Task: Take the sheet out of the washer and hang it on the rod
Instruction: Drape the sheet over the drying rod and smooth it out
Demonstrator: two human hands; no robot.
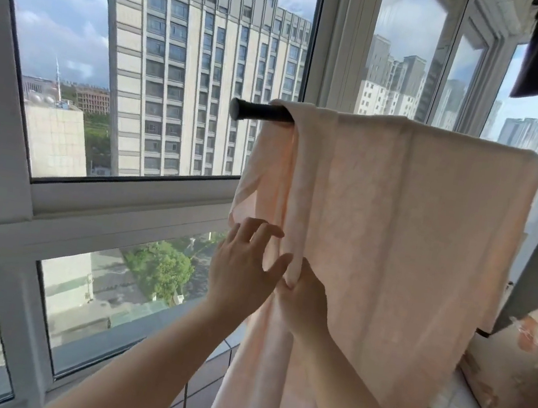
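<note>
Two hands: both raised at the left edge of the hanging cloth, beside each other
Window [132, 184]: white frame on the left; tall buildings behind the glass
Left hand [243, 262]: fingers spread wide, holding nothing; thumb close to the fold
Rod [259, 112]: dark, its end free; the rest under the cloth
Right hand [304, 298]: closed, pinching a narrow fold of the sheet
Sheet [396, 221]: pale pink, draped over the rod, hanging down long
Cardboard box [514, 369]: low at the right, partly behind the sheet

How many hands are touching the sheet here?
1 clearly: the right hand pinches a fold of the sheet. The left hand is open beside it; contact unclear.
</note>
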